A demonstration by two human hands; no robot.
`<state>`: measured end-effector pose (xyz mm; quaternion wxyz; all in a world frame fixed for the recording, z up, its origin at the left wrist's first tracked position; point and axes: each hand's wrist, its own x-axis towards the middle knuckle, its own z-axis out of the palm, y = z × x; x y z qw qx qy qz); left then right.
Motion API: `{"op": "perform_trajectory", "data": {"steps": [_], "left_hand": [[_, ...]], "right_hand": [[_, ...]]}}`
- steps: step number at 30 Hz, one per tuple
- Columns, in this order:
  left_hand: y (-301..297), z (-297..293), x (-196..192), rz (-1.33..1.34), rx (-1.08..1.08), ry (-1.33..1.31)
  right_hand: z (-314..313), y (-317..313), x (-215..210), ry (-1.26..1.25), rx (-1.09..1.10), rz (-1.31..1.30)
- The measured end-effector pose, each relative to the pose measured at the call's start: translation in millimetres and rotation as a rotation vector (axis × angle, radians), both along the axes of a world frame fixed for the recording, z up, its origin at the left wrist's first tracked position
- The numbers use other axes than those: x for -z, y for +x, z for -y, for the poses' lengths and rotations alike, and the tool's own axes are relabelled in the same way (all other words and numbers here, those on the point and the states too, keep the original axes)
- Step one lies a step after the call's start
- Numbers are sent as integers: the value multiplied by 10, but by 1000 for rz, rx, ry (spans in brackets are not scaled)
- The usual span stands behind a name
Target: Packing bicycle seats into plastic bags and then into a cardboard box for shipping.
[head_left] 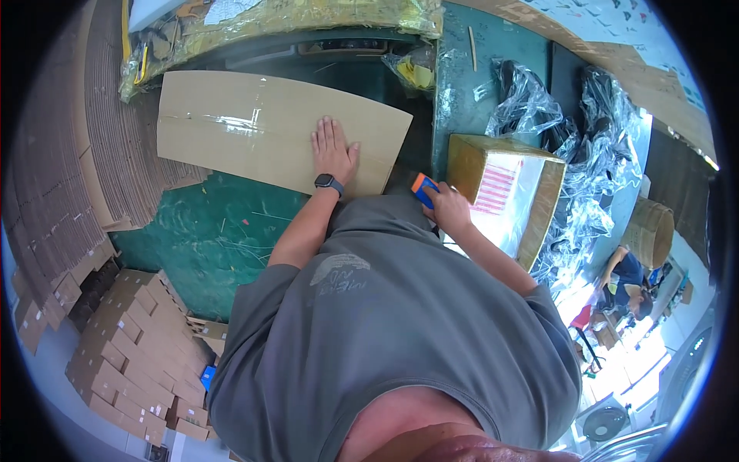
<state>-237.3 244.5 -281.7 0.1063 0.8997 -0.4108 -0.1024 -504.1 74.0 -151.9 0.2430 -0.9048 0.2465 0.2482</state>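
A flattened brown cardboard box [254, 127] with clear tape along its seam lies on the green work table [208, 231]. My left hand [332, 150] rests flat on its right part, fingers spread, with a dark watch on the wrist. My right hand [446, 206] grips an orange and blue tape dispenser [423, 189] close to my grey shirt, next to an open cardboard box [539, 200] lined with white sheets.
Stacks of flat corrugated cardboard [61, 169] stand at the left. Several small taped boxes [131, 354] are piled on the floor at lower left. Crumpled clear plastic bags [570, 115] lie beyond the open box. Another person [627, 281] sits at the far right.
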Motion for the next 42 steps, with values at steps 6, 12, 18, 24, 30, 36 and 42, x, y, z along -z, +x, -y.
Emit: {"op": "perform_trajectory", "data": {"steps": [6, 12, 18, 24, 30, 36, 42], "left_hand": [[5, 53, 12, 19, 52, 5], [130, 22, -51, -71, 113, 28], [293, -158, -286, -199, 132, 8], [1125, -287, -608, -526, 98, -316], [3363, 381, -575, -607, -407, -612], [5260, 1467, -282, -84, -406, -351], [5524, 1584, -275, -188, -429, -231]], "right_hand": [[-135, 402, 1081, 75, 53, 95], [27, 510, 774, 69, 389, 66], [639, 1897, -379, -192, 538, 796], [1689, 3862, 507, -454, 254, 587], [1070, 4359, 303, -637, 248, 635], [-867, 2751, -344, 60, 218, 343], [-2197, 1758, -1133, 54, 710, 87]]}}
